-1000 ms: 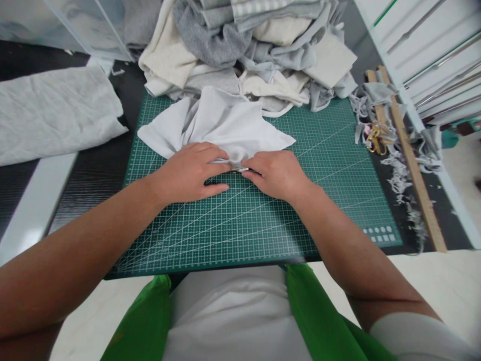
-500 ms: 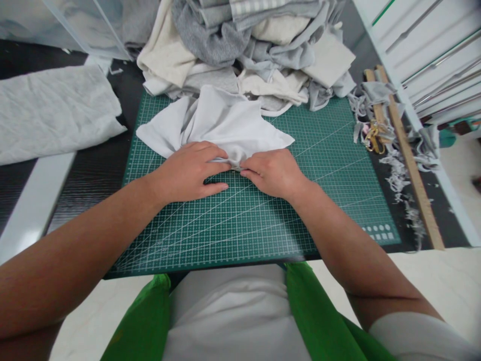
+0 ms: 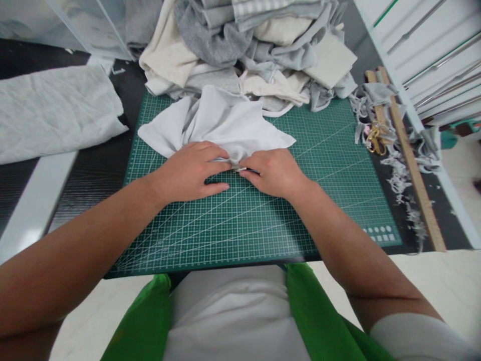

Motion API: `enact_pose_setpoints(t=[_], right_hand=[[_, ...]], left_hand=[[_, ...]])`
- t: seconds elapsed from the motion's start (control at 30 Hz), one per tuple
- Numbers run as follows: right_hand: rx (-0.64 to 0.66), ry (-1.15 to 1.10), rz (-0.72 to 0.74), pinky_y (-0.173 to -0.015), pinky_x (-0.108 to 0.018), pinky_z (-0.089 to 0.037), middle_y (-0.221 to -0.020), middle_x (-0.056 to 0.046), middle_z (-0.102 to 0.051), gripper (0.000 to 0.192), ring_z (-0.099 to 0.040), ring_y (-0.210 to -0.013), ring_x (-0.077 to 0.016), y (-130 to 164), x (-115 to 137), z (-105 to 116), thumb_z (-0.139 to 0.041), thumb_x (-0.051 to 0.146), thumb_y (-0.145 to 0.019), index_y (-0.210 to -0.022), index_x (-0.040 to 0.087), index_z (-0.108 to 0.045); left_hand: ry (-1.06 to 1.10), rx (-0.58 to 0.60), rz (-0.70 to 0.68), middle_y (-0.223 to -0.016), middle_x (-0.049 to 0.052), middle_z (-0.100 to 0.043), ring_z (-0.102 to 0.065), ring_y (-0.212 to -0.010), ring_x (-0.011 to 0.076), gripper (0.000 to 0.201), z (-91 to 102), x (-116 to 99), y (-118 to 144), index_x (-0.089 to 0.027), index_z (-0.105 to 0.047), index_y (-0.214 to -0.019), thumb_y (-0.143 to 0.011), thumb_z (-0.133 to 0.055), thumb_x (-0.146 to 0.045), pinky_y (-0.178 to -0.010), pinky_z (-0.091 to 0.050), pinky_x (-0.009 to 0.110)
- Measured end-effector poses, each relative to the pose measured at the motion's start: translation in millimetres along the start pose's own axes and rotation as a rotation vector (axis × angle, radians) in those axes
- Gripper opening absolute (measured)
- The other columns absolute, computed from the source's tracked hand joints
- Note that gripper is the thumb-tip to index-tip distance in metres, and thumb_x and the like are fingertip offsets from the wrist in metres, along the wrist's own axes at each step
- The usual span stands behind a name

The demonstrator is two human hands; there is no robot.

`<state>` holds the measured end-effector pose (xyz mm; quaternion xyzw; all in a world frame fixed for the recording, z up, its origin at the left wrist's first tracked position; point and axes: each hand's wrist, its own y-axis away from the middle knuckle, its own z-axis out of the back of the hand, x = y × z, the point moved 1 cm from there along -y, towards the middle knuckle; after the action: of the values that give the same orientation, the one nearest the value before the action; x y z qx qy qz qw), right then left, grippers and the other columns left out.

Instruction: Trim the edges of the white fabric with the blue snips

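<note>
Bin point(image 3: 83, 25) holds blurred contents; hands point(image 3: 193, 173) touch cloth point(image 3: 229, 120).

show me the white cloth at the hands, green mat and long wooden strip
White cloth point(image 3: 227, 123): head view, visible middle
Green mat point(image 3: 236, 225): head view, bare near part
Long wooden strip point(image 3: 414, 165): head view, about mid-length
</note>
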<state>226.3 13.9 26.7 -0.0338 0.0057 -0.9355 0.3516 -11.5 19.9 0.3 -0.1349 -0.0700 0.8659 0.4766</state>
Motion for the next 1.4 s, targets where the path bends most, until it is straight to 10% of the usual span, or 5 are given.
enact_pose_setpoints(t=[1.4], right_hand=[[0.017, 0.035, 0.012, -0.062, -0.034, -0.024, -0.091, -0.002, -0.079, 0.031, -0.067, -0.079, -0.019, -1.3, 6.2, -0.7, -0.048, 0.037, -0.105, -0.101, 0.022, -0.075]], left_hand=[[0.013, 0.003, 0.003, -0.13, 0.014, -0.067, -0.061, -0.121, 0.0328, 0.046, -0.9, 1.1, -0.7, -0.018, -0.07, -0.125, -0.097, -0.06, -0.053, -0.107, -0.049, 0.05]])
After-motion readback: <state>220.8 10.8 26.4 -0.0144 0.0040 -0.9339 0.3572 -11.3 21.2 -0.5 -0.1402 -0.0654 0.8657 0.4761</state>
